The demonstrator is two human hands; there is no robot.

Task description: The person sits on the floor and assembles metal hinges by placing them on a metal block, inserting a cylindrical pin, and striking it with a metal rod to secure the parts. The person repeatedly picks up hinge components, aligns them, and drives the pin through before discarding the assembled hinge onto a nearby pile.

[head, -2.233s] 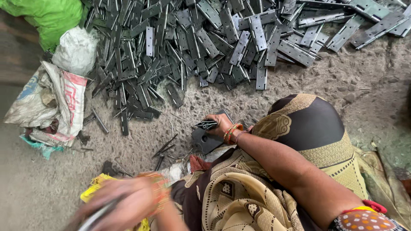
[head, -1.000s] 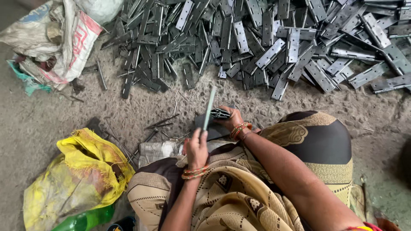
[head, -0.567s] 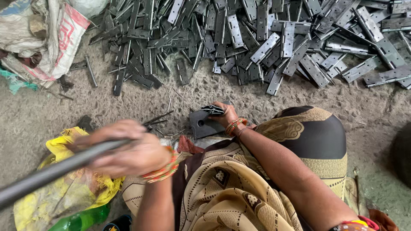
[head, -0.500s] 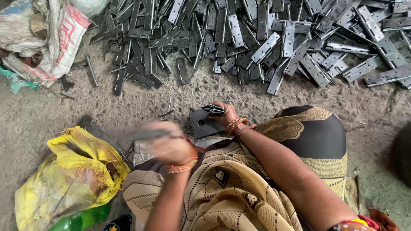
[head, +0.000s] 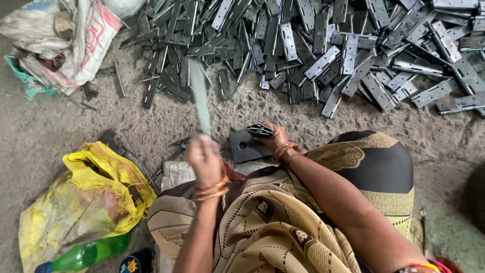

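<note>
Dirt floor (head: 65,126) | left hand (head: 203,157): one rod (head: 200,96) | right hand (head: 273,139): one hinge (head: 259,130)

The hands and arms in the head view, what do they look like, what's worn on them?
Both forearms are bare, with no sleeves or gloves showing. The left hand, motion-blurred, has a stack of orange and red bangles at the wrist. The right hand wears similar orange-red bangles at its wrist. Another colourful band shows near the right upper arm at the frame's bottom edge.

A band of bare floor (head: 76,126) runs between the hinge pile (head: 323,45) along the far edge and the knees. The yellow sack (head: 86,197) and green bottle (head: 86,255) block the near left; the white sack (head: 65,45) fills the far left corner. Right of the dark block (head: 247,147), the floor lies open.
</note>
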